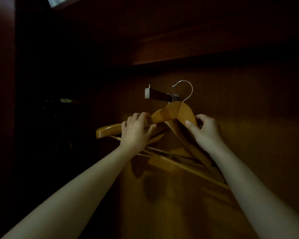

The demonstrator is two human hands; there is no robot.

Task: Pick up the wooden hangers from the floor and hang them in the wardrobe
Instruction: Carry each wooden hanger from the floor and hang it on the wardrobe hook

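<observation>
Two hands steady a honey-coloured wooden hanger (178, 111) inside the dark wardrobe, apparently to guide its silver hook (186, 87), poised above the short white-capped rail (156, 94). Left hand (136, 129) fingers (142, 116) curl over one arm; right hand (206, 131) pinches the other. Further hangers (179, 159) hang there.

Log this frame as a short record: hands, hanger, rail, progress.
held hanger: wooden, hook raised above the rail, apparently not seated
left hand: grips its left arm
right hand: grips its right shoulder
rail: short, white end cap, other hooks already on it
other hangers: hang behind the held one
light: very dim
</observation>
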